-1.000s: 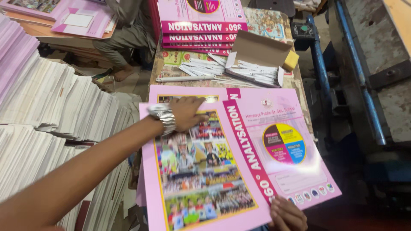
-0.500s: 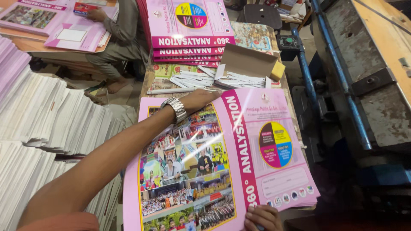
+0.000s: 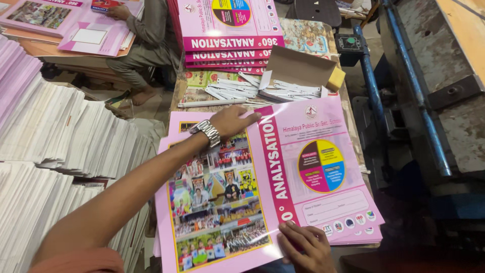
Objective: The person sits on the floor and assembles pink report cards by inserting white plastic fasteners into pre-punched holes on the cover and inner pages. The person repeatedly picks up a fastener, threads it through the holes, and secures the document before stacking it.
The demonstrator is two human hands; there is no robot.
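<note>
A large pink printed cover sheet (image 3: 262, 192) lies open on a stack of like sheets — the left hand (image 3: 233, 121), a metal wristwatch (image 3: 207, 132) on its wrist, presses flat on the sheet's top edge, while the right hand (image 3: 305, 246) rests on its near edge. Beyond sits an open cardboard box (image 3: 298, 71); white paper stacks (image 3: 60, 151) stand at left

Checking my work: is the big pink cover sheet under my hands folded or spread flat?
Spread flat: the pink cover sheet shows both panels and spine strip, unfolded on the pile.
</note>
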